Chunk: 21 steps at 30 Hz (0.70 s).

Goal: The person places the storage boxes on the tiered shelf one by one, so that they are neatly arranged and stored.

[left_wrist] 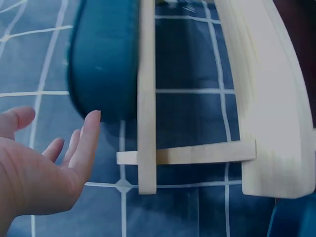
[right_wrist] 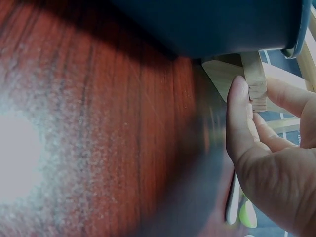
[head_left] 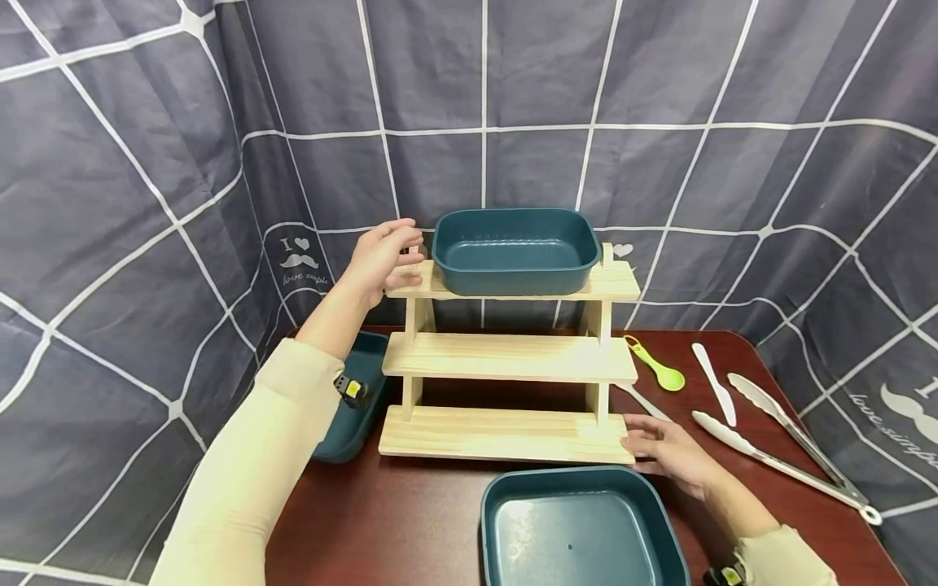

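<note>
A three-tier wooden display rack (head_left: pixel 506 356) stands on the table, with a dark blue rectangular plastic bin (head_left: pixel 516 281) on its top board. My left hand (head_left: pixel 383 259) is beside the left end of that board, fingers spread and relaxed; the left wrist view shows its fingertips close to the bin's end, nothing held. Down at the right end of the bottom board, my right hand (head_left: pixel 674 454) pinches the wood. In the right wrist view the board's end (right_wrist: pixel 257 91) sits between thumb and fingers.
A second blue bin (head_left: pixel 579 529) lies in front of the rack, and another blue bin (head_left: pixel 344 435) is behind my left forearm. On the right are a green spoon (head_left: pixel 668 378), a white knife (head_left: pixel 714 382), tongs (head_left: pixel 791 468) and a white-handled utensil (head_left: pixel 645 403). Grey checked curtains (head_left: pixel 542 81) surround the table.
</note>
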Tool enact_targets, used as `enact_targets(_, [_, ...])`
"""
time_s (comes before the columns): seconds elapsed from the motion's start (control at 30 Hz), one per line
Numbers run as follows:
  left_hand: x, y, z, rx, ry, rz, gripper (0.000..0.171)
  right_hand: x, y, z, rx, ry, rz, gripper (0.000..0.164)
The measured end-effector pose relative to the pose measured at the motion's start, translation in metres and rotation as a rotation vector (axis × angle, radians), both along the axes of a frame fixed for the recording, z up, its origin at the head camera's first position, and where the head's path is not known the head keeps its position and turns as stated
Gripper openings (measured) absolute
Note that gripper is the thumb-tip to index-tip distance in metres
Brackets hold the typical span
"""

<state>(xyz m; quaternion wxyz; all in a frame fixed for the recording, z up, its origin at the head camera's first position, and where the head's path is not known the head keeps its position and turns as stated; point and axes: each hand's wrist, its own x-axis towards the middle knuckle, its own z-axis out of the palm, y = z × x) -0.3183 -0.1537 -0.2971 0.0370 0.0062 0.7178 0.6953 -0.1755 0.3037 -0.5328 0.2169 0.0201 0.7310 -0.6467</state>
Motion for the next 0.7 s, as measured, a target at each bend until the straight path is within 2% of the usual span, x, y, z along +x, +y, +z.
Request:
enact_targets(0.17, [0.029, -0.012, -0.002, 0.025, 0.088, 0.092, 0.047, 0.001, 0.001, 0.000, -0.007, 0.000, 0.002, 0.073])
enact_targets(0.3, [0.055, -0.021, -0.011, 0.078, 0.147, 0.169, 0.046, 0.002, 0.001, 0.000, -0.005, 0.002, 0.008, 0.074])
enact_targets(0.47, [0.087, -0.031, -0.033, 0.168, 0.198, 0.292, 0.045, 0.002, 0.001, 0.001, -0.003, 0.005, 0.018, 0.074])
enact_targets(0.7, [0.128, -0.042, -0.073, 0.251, 0.244, 0.476, 0.042, 0.001, 0.001, 0.000, -0.015, 0.006, 0.015, 0.073])
